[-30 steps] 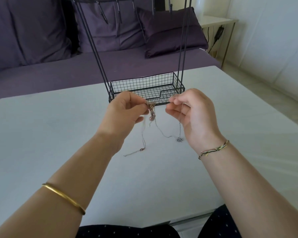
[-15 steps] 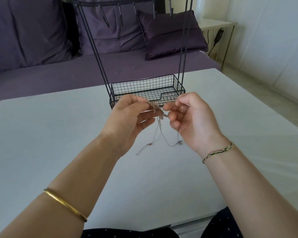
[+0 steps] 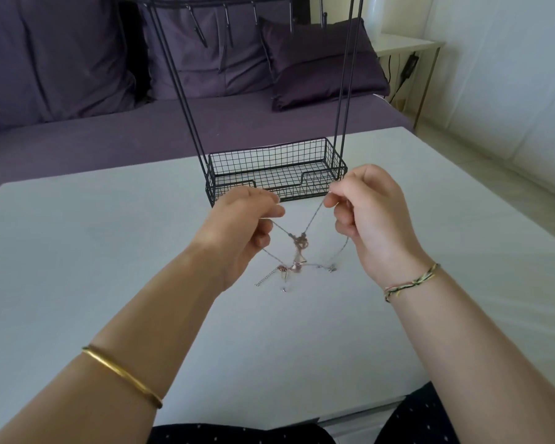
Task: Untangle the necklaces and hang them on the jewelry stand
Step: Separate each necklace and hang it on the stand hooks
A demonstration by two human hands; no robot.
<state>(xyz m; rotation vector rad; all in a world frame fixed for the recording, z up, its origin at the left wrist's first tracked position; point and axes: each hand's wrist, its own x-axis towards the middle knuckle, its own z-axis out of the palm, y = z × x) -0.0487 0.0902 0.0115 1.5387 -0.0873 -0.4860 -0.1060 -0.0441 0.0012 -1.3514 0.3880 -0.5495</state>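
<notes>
A knot of thin silver and rose-gold necklaces [image 3: 299, 244] hangs between my hands just above the white table [image 3: 77, 267]. My left hand [image 3: 242, 224] pinches one chain strand, and my right hand [image 3: 367, 213] pinches another, so the strands form a V down to the knot. Loose ends and clasps trail onto the table below. The black wire jewelry stand [image 3: 276, 174] with its basket base rises right behind my hands, its hook bar at the top of the view with nothing on it.
A purple sofa [image 3: 109, 136] with cushions runs behind the table. At the back right stands a small white side table [image 3: 404, 46] with a cable beside it. The table's right edge lies near the tiled floor.
My hands have moved apart, drawing the chains out from a tight bunch into a V. The knot now hangs lower between them, with more loose chain on the table.
</notes>
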